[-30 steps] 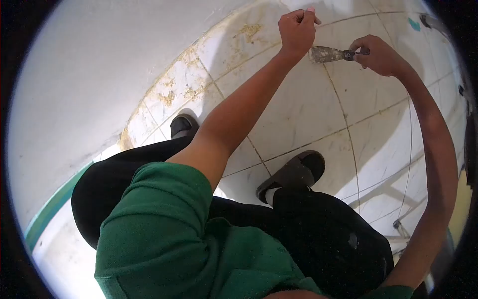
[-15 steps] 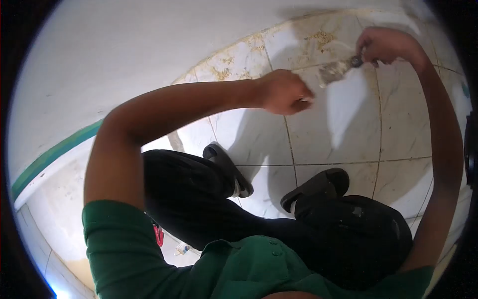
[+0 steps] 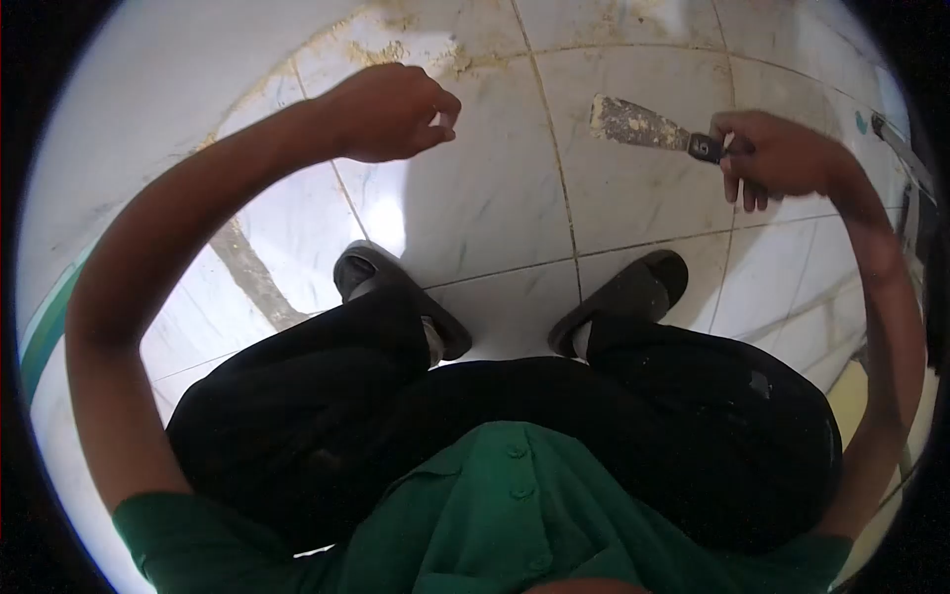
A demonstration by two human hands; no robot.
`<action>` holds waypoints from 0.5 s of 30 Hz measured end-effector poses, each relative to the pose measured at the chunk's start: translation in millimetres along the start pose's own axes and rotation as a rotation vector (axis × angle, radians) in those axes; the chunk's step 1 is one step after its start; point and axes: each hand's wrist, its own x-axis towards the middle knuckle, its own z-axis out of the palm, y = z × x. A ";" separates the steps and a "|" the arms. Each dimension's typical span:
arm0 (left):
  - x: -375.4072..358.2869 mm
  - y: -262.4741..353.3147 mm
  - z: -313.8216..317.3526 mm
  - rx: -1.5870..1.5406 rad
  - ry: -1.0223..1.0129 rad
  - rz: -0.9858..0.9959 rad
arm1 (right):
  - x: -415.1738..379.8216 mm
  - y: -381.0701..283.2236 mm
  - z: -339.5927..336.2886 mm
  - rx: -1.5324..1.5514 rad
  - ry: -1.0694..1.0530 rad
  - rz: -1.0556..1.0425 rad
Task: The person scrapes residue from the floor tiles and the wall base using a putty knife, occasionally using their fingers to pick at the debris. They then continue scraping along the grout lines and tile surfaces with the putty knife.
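Observation:
My right hand (image 3: 767, 153) grips the dark handle of a putty knife (image 3: 638, 123), its blade pointing left above the floor tiles. Pale crumbly residue coats the metal blade, most thickly at the tip. On the left, my left hand (image 3: 401, 114) hovers over the tiles with its fingers curled and the thumb bent towards the index finger. A light spot shows between thumb and finger; whether anything is held there is hidden. Yellowish residue (image 3: 381, 51) is stuck to the floor beyond my left hand, along the wall's foot.
White tiles (image 3: 475, 213) with dark grout lines cover the floor. My feet in dark slides (image 3: 401, 297) stand apart below my hands. A white wall (image 3: 129, 109) with a green stripe (image 3: 49, 322) curves along the left. Dark objects (image 3: 915, 188) stand at the right edge.
The view has shifted. My hands have moved farther apart, the left one leftwards, and the putty knife has come away from the residue near the wall. My right hand still holds it.

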 end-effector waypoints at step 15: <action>45.5 12.3 35.5 -0.210 -0.142 -0.034 | 25.0 59.3 113.3 0.278 0.033 -0.048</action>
